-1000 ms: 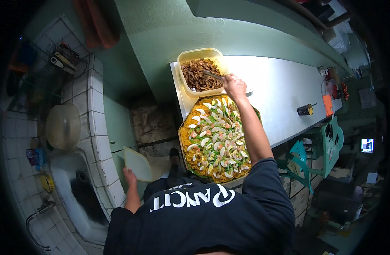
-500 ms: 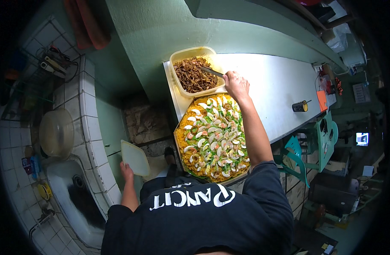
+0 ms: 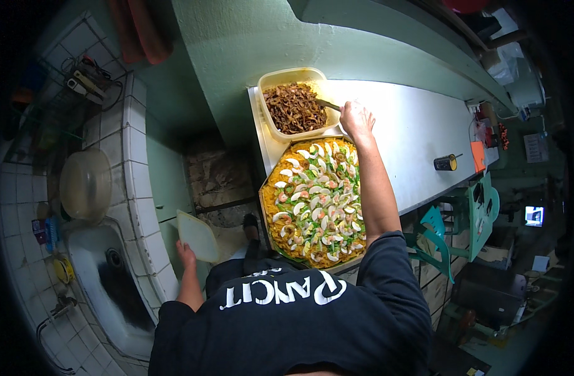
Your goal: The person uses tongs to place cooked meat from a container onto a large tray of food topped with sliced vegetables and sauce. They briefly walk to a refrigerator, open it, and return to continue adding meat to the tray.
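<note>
My right hand (image 3: 357,119) is shut on a metal spoon (image 3: 327,104) whose tip dips into a cream plastic container (image 3: 287,76) of dark brown fried bits. In front of it, nearer to me, lies a large round tray (image 3: 263,207) of orange noodles topped with egg slices, shrimp and green pieces. My right forearm reaches over the tray's right side. Down at my left side, away from the table, my left hand (image 3: 186,255) holds a pale translucent lid (image 3: 198,235). Both dishes rest on a steel table (image 3: 412,138).
A tiled counter with a sink (image 3: 105,276) and a round translucent cover (image 3: 85,185) runs along the left. On the table lie a small yellow-and-black cylinder (image 3: 445,163) and an orange object (image 3: 476,156). Green plastic chairs (image 3: 481,213) stand beyond the table's right edge.
My right hand has stayed at the container with the spoon, shifting only slightly. My left hand still holds the lid low at my side. The view itself drifted a little.
</note>
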The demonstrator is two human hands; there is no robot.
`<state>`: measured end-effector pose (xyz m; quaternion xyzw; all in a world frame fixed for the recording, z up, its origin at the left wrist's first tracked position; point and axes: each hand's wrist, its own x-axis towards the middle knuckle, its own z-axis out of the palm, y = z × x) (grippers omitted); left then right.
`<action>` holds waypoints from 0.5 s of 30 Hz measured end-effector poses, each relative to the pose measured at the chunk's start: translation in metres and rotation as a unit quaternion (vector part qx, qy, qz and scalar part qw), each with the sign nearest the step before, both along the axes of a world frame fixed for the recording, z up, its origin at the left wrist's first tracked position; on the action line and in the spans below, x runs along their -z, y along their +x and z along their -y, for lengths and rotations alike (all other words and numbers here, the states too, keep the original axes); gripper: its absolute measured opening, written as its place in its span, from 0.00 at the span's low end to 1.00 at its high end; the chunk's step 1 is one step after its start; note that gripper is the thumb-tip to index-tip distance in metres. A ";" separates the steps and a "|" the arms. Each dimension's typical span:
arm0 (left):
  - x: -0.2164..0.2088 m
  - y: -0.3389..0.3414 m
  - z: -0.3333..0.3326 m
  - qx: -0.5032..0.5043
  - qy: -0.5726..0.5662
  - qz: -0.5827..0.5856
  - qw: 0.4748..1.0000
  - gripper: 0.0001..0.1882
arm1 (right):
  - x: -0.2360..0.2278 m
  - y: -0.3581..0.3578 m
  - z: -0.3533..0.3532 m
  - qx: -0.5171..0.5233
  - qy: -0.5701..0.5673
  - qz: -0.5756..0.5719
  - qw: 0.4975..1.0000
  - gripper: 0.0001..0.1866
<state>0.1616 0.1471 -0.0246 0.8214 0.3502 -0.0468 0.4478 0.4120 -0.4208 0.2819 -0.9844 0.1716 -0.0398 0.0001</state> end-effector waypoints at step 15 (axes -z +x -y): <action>0.001 -0.013 -0.001 0.046 0.043 0.021 0.998 0.17 | -0.006 -0.033 0.030 0.012 0.060 0.050 0.997 0.15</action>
